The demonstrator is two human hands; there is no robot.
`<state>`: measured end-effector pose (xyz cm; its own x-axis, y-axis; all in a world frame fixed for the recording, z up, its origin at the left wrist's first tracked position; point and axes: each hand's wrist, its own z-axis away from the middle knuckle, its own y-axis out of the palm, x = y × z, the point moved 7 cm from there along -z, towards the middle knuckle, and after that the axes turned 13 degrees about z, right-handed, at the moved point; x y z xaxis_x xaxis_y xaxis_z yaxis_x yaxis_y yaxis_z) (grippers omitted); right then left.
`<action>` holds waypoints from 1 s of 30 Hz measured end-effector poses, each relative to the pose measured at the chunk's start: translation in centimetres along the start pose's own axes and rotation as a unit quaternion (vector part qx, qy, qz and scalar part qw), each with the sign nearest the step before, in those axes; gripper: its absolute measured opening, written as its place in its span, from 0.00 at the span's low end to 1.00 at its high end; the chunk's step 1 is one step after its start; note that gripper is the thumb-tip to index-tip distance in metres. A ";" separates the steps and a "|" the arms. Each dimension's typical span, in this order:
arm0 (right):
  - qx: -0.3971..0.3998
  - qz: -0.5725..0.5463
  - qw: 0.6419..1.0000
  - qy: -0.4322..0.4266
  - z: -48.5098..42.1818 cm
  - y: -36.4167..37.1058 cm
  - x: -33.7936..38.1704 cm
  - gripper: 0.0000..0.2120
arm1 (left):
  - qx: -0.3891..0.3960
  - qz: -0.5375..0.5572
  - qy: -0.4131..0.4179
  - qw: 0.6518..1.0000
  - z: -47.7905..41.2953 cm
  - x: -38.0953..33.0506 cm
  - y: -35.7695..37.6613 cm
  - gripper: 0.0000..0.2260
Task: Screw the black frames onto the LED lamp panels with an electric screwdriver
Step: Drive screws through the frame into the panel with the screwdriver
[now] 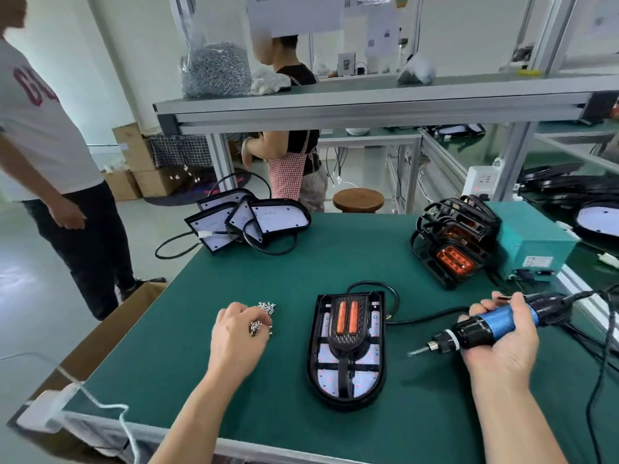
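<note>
An LED lamp panel (346, 383) lies in front of me on the green mat, with a black frame (348, 333) holding two orange lenses laid on it. My right hand (499, 343) grips a blue and black electric screwdriver (482, 329) to the right of the panel, its bit pointing left and down, off the panel. My left hand (236, 339) rests on the mat left of the panel, fingertips in a small heap of silver screws (263, 318); whether a screw is pinched is hidden.
Bare lamp panels (254, 219) with cables lie stacked at the far left of the table. Black frames (452, 236) are piled at the far right beside a teal power box (532, 239). Two people stand beyond the table. A bag of screws (216, 70) sits on the shelf.
</note>
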<state>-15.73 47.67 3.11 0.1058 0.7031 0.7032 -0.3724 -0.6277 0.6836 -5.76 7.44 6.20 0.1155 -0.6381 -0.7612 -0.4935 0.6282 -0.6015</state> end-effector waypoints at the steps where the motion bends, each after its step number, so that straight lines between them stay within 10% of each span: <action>1: 0.002 0.000 1.000 0.002 -0.1 -0.1 0.0 0.10 | 0.013 -0.008 0.008 1.000 0.1 0.3 0.1 0.09; 17: 0.020 -0.018 1.000 0.010 -0.6 -0.5 -0.2 0.11 | 0.036 -0.135 0.121 0.983 -0.2 -1.0 1.0 0.03; 24: -0.025 -0.034 0.999 0.007 1.0 0.6 0.3 0.08 | -0.020 0.109 0.063 0.992 0.9 -3.5 0.1 0.09; 30: -0.008 -0.054 0.999 -0.002 4.2 4.5 2.2 0.08 | 0.085 0.334 -0.007 0.939 2.7 -7.9 2.6 0.10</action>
<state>-13.28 44.98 8.61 0.1494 0.7651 0.6263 -0.3733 -0.5429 0.7523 -5.64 15.39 10.00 -0.1595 -0.0717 -0.9846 -0.3154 0.9488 -0.0180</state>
